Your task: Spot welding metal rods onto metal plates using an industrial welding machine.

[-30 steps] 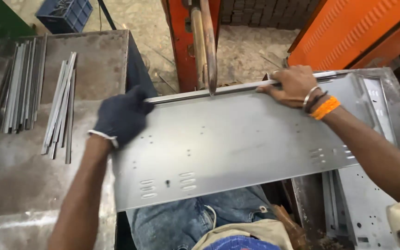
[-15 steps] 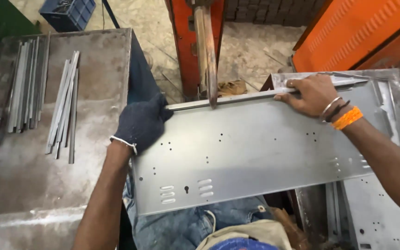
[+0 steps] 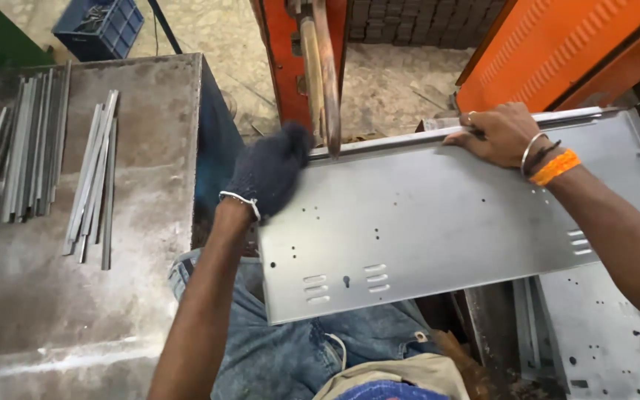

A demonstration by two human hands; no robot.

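Two hands hold one long sheet-metal panel (image 3: 438, 222) across the person's lap, its far edge pushed up under the orange machine's worn arm (image 3: 324, 70). The panel is flat, dull grey and rectangular, tilted so its right end sits higher in the view. Small round holes dot its face; near the lower left edge are two groups of short louvre slots with a keyhole-shaped cutout between them, and another group of slots sits near the right end. A narrow folded lip runs along the far edge.

The left hand (image 3: 270, 169), in a dark knitted glove, is closed over the panel's upper left corner, just beside the machine arm. The right hand (image 3: 499, 133), bare, with bangles and an orange band at the wrist, lies on the far lip with fingers curled over the edge — gripping it.

At the top left, on the floor, stands a blue plastic crate (image 3: 99, 26); something dark and tangled lies in it, too small to tell what. On the grey steel table (image 3: 150, 148) to the left lie two loose bundles of thin metal strips (image 3: 92, 181) — side by side, well apart from the panel. More perforated grey sheets (image 3: 594, 333) lie stacked under the panel's right end.
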